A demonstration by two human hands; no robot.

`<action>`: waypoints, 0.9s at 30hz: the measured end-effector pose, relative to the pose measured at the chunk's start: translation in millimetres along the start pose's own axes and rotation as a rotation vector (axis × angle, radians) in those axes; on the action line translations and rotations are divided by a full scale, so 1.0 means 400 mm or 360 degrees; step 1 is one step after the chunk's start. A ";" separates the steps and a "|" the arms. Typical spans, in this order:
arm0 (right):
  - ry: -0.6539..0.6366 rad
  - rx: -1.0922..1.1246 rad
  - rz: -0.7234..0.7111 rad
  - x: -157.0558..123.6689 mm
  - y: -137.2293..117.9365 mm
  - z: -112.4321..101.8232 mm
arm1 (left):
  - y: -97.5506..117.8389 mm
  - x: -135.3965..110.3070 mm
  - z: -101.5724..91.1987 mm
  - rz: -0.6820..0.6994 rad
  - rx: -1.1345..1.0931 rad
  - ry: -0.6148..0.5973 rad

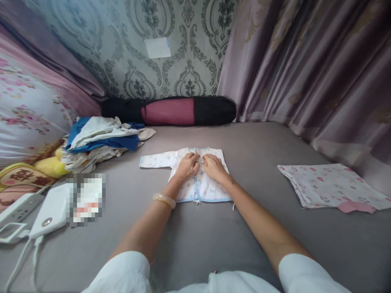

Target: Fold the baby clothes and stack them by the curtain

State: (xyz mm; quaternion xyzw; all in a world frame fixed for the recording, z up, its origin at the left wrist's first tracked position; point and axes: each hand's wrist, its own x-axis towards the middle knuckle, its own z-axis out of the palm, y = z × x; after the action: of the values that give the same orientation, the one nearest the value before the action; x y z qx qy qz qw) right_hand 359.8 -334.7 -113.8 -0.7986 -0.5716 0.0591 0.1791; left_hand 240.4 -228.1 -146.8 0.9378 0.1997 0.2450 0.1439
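Note:
A small white baby shirt with blue trim (210, 191) lies flat on the grey bed sheet (244, 236), one sleeve stretched out to the left. My left hand (187, 166) and my right hand (214, 167) rest side by side on its chest, near the front opening. Both hands have fingers curled and pressed onto the cloth, fingertips meeting at the placket as if pinching it. A pale bangle (164, 200) sits on my left wrist.
A pile of clothes (100, 140) lies at the back left. A folded pink-patterned cloth (332, 185) lies on the right. A black and maroon roll (171, 110) runs along the wall. A power strip (18, 209), a white device (51, 211) and floral bedding (27, 114) are at left; curtains (320, 73) at right.

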 end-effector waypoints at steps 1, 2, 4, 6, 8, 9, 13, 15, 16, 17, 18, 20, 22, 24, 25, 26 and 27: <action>-0.0007 -0.0063 0.0010 0.003 -0.010 -0.003 | 0.000 0.001 0.001 -0.0001 0.0004 0.0008; -0.0005 -0.0110 0.0016 0.008 -0.020 -0.005 | 0.000 0.002 0.002 0.0001 0.0008 0.0015; -0.0002 -0.0145 -0.0008 0.019 -0.034 -0.005 | 0.000 0.004 0.003 -0.0002 0.0025 0.0031; -0.0037 -0.0126 -0.0085 0.032 -0.039 0.005 | -0.001 0.005 0.006 -0.0023 0.0053 0.0049; -0.0113 -0.0112 -0.0146 0.040 -0.034 0.023 | -0.004 0.005 0.010 -0.0056 0.0077 0.0073; -0.0151 -0.0119 -0.0163 0.042 -0.030 0.034 | -0.007 0.005 0.012 -0.0070 0.0085 0.0085; -0.0195 -0.0187 -0.0145 0.036 -0.012 0.063 | -0.016 0.005 0.020 -0.0091 0.0113 0.0111; -0.0163 -0.0207 -0.0110 0.030 -0.006 0.066 | -0.017 0.004 0.020 -0.0097 0.0119 0.0115; -0.0142 -0.0212 -0.0085 0.028 -0.003 0.066 | -0.017 0.004 0.019 -0.0100 0.0118 0.0116; -0.0121 -0.0216 -0.0062 0.026 0.000 0.065 | -0.016 0.004 0.017 -0.0103 0.0116 0.0118; -0.0102 -0.0218 -0.0042 0.025 0.004 0.064 | -0.014 0.004 0.015 -0.0105 0.0115 0.0118; -0.0076 -0.0229 -0.0006 0.024 0.015 0.062 | -0.011 0.003 0.011 -0.0113 0.0118 0.0113; -0.0061 -0.0252 0.0033 0.025 0.028 0.062 | -0.008 0.002 0.008 -0.0123 0.0125 0.0097; -0.0057 -0.0276 0.0086 0.026 0.041 0.061 | -0.007 0.001 0.006 -0.0129 0.0125 0.0084; -0.0051 -0.0286 0.0109 0.027 0.048 0.059 | -0.008 0.000 0.005 -0.0130 0.0128 0.0092; -0.0047 -0.0297 0.0127 0.026 0.054 0.056 | -0.008 -0.001 0.005 -0.0127 0.0137 0.0112; -0.0046 -0.0307 0.0144 0.026 0.061 0.053 | -0.009 -0.002 0.005 -0.0118 0.0151 0.0141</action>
State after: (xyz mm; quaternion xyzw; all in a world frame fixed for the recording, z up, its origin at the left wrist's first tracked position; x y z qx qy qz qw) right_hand 378.6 -327.3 -140.9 -0.8362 -0.5404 0.0234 0.0903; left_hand 239.8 -225.6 -150.2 0.9237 0.2520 0.2708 0.0993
